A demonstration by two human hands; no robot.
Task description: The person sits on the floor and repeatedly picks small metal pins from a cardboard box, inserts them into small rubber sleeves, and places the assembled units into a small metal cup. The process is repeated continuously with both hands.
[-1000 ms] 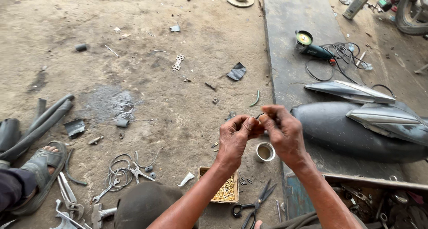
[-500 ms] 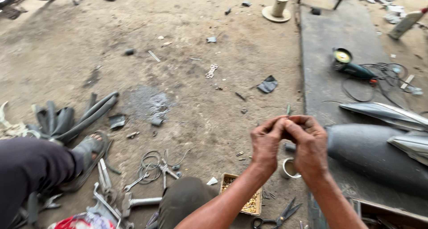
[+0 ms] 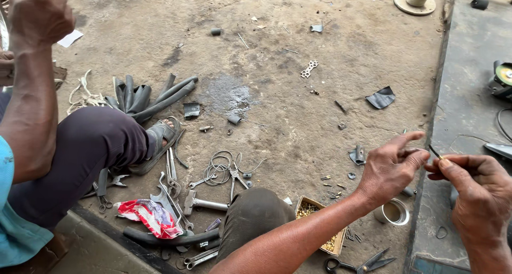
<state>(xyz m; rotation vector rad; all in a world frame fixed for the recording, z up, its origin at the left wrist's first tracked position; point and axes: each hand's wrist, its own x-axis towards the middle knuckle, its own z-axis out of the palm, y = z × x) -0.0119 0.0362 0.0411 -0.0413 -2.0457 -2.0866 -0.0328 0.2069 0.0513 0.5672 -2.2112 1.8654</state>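
Note:
My right hand (image 3: 472, 191) pinches a small thin dark pin (image 3: 435, 152) between thumb and forefinger at the right of the view. My left hand (image 3: 392, 167) hovers just left of it, fingers spread, its thumb tip close to the pin but apart from it. Both hands are above a small round tin cup (image 3: 393, 212) on the ground. My knee (image 3: 250, 215) in dark cloth is bent below my left forearm.
Another person sits at left, leg (image 3: 85, 146) outstretched and a fist (image 3: 40, 15) raised. On the dirt lie black rubber tube strips (image 3: 149, 95), a hammer (image 3: 200, 203), a wire coil (image 3: 218, 167), a red packet (image 3: 149, 215), a box of small brass parts (image 3: 314, 210) and scissors (image 3: 362, 263). A grinder (image 3: 501, 77) lies on the slab at right.
The view has swung left, bringing the other person into sight. My hands, pressed together before, have drawn apart; the pin stays in the right hand.

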